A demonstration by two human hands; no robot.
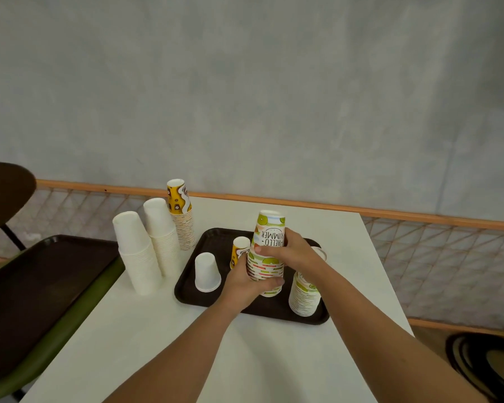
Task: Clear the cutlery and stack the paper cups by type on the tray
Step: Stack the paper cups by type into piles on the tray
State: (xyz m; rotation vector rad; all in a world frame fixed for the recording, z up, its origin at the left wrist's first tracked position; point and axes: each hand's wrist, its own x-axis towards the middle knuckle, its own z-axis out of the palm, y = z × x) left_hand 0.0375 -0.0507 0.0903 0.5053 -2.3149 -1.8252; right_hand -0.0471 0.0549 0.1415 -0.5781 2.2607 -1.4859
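At centre frame, on the white table [172,350], the left hand [245,283] curls round the lower rims of an upside-down stack of green "Hello Summer" cups [266,267] over the dark tray [216,238]. The right hand [291,251] grips the stack's top cup. Lower right on the tray stands a second green stack [304,298]. Left of the hands are a single white cup [207,271] and a yellow cup [239,248]. Further back, left of the tray, stand two white stacks [140,257] and a yellow stack [182,219].

A forearm [346,292] covers the top of the green-printed cup stack [303,301] at centre right, and the held stack [266,268] hides part of the yellow cup [240,245] behind it.
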